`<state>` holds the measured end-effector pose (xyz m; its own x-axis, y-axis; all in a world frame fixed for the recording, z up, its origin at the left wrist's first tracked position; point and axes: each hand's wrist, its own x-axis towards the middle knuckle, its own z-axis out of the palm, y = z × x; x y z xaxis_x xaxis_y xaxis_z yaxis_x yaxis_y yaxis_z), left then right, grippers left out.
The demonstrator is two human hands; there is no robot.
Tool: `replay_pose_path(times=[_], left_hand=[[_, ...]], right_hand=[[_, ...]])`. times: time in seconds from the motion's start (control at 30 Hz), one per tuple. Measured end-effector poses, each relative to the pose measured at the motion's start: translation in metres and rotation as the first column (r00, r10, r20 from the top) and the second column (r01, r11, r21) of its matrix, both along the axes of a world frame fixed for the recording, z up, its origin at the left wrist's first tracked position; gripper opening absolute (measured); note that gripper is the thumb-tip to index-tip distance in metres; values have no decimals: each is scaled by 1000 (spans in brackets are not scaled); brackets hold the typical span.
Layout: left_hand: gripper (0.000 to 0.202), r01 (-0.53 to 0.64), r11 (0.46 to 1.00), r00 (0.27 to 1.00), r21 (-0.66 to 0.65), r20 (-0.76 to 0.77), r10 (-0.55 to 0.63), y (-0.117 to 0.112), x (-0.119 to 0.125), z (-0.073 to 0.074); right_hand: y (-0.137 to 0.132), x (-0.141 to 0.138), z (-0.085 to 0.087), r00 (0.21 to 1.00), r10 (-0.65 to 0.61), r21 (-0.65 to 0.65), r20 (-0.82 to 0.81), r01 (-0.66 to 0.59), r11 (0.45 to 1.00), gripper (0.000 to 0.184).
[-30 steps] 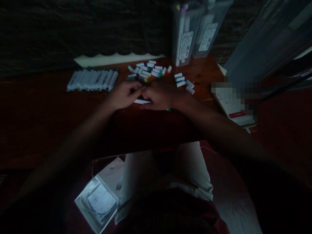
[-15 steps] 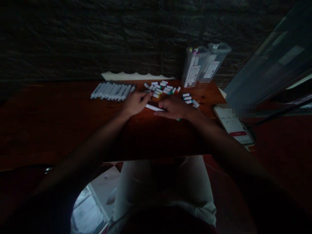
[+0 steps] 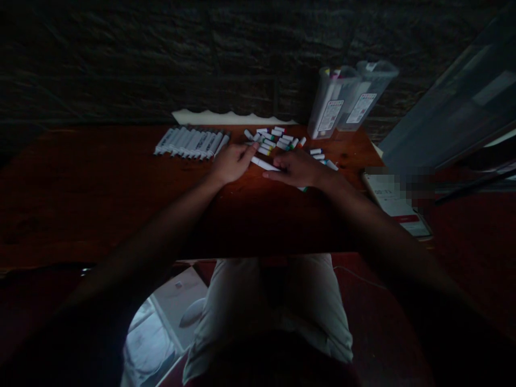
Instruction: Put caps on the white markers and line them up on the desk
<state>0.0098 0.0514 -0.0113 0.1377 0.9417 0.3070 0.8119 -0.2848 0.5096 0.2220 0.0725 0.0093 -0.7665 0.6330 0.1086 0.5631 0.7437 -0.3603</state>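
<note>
place: home hobby desk | cues: wooden table (image 3: 100,188), row of markers (image 3: 189,143), marker boxes (image 3: 346,102), dark brick wall (image 3: 161,59)

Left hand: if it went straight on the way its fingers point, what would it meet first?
Probably the pile of loose marker caps just beyond the left hand; its fingertips look almost at the nearest one, though depth is unclear.

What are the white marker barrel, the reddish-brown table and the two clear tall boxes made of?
White marker barrel: likely plastic, smooth, matte; uniform white, no grain. Reddish-brown table: looks like wood with a soft sheen; faint grain lines show. Two clear tall boxes: probably transparent plastic; markers show through the walls, printed labels stuck on. Dim light leaves finishes uncertain.
</note>
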Motion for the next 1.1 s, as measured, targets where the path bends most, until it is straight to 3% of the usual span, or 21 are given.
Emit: replay_pose_path(times=[0.33,0.6,1.1], left_hand=[[58,-21,1000,999,-23,36,22,0,1,2],[55,5,1000,999,-27,36,-4,2,0,0],[54,13,999,1000,-44,-3,-13,2,0,-2]], right_hand=[[-2,-6,-2,992,-112,23,-48,114,993,38],[-4,-7,-3,995,-73,-57,-71,69,996,40],[-8,-11,-13,990,30,7,-136,-30,1000,34]])
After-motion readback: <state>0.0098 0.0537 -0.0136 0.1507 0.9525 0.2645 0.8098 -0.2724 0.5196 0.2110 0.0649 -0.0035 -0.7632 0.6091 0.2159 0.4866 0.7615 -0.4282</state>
